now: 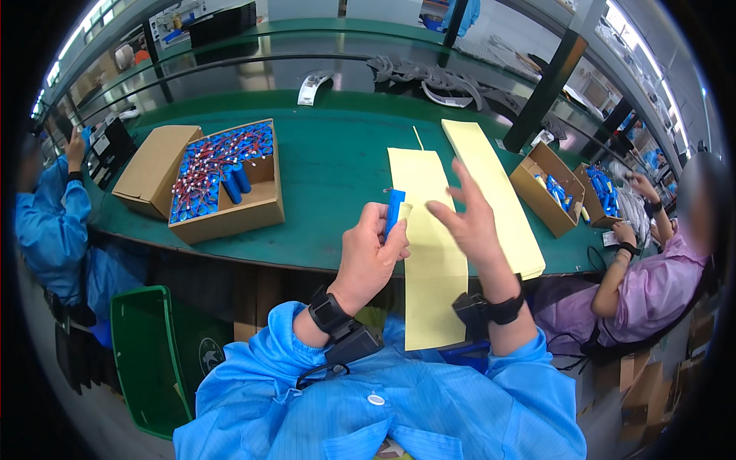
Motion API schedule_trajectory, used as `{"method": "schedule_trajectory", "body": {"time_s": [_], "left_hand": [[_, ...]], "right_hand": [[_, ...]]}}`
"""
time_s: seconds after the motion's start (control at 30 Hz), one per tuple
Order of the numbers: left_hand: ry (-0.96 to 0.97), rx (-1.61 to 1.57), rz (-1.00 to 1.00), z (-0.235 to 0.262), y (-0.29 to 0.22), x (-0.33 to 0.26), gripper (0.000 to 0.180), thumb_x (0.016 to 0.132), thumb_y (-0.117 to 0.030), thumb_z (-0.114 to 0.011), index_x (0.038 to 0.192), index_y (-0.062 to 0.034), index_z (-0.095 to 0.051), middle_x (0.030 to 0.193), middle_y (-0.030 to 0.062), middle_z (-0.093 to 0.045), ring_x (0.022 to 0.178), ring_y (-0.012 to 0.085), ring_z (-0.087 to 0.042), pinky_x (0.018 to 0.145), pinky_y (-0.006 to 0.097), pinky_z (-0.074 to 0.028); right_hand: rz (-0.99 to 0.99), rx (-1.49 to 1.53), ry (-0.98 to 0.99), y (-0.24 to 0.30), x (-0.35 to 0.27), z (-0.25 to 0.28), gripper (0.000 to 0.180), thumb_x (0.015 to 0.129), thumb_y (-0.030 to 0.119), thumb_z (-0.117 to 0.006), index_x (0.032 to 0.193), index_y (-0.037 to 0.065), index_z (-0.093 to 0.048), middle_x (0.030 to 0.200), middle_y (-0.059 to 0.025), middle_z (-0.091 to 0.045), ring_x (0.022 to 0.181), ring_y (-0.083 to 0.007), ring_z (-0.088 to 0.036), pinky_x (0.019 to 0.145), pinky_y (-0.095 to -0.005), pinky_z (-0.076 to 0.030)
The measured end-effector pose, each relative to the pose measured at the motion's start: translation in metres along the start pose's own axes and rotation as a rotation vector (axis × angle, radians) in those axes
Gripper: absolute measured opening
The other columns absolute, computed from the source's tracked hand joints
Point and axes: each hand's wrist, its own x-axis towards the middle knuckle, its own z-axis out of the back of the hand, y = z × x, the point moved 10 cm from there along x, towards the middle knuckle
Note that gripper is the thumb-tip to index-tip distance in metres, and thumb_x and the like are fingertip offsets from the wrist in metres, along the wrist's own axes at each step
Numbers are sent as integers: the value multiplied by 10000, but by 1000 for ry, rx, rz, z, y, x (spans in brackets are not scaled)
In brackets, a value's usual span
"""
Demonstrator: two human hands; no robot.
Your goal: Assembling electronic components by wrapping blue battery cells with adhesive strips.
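Note:
My left hand (370, 251) grips a blue cylindrical battery cell (394, 210) upright, with a small yellow sticker at its top edge. My right hand (467, 217) hovers just right of the cell, fingers spread, holding nothing. Both hands are above a long yellow backing sheet (434, 268) that hangs over the near edge of the green table (330, 169). A second yellow sheet (497, 192) lies to its right.
An open cardboard box (230, 180) full of blue cells with red wires sits at left, its flap beside it. Two smaller boxes (547, 188) with cells stand at right. A green bin (149, 353) is on the floor at left. Seated people work at both sides.

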Motion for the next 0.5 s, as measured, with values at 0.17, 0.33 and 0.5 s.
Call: {"method": "schedule_trajectory", "body": {"time_s": [0.17, 0.33, 0.5], "left_hand": [[215, -173, -3, -35, -15, -12, 282, 947, -182, -486, 1119, 40, -480, 792, 95, -622, 635, 126, -620, 563, 218, -505], [603, -707, 315, -65, -15, -30, 347, 960, -245, -431, 1100, 66, -497, 784, 115, -603, 599, 175, -615, 529, 232, -499], [612, -1206, 480, -77, -12, -39, 334, 926, -236, -460, 1065, 62, -517, 736, 113, -575, 503, 165, -526, 489, 262, -457]], "right_hand": [[-429, 871, 708, 3, -41, -54, 494, 905, 357, -543, 1165, -63, -545, 922, -90, -621, 820, -142, -597, 793, -277, -477], [-439, 1249, 741, 22, -53, -59, 501, 913, 348, -510, 1182, -74, -526, 1179, -172, -563, 1040, -245, -568, 932, -364, -437], [-270, 1362, 665, 52, -51, -51, 503, 930, 363, -452, 1161, -78, -528, 1249, -207, -507, 1138, -345, -503, 990, -433, -391]]}}
